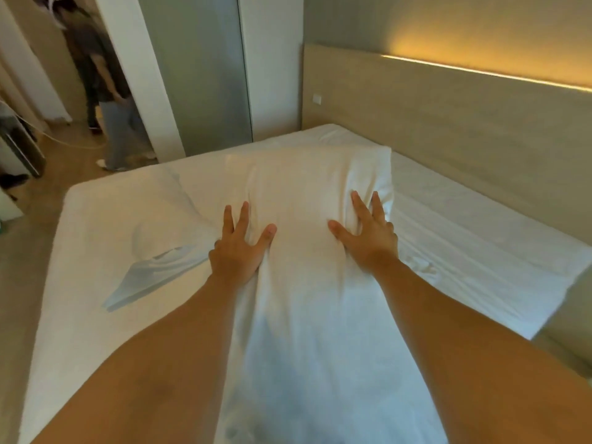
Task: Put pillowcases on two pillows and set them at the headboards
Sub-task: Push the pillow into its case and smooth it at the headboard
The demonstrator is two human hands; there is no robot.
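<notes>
A white pillow [304,187] lies on the bed inside a white pillowcase [307,331] whose loose open end trails toward me. My left hand [238,248] presses on the pillow's left side, fingers spread, pinching folds of the case. My right hand [368,232] grips the pillow's right side with spread fingers. A second white pillow [134,213] lies to the left on the mattress, with another folded pillowcase [150,274] beside it. The beige headboard [448,129] runs along the right.
The bed's white sheet [464,251] stretches right toward the headboard. A person [105,100] stands in the doorway at the far left, beyond the bed's corner. Wooden floor borders the bed on the left. A lit strip glows above the headboard.
</notes>
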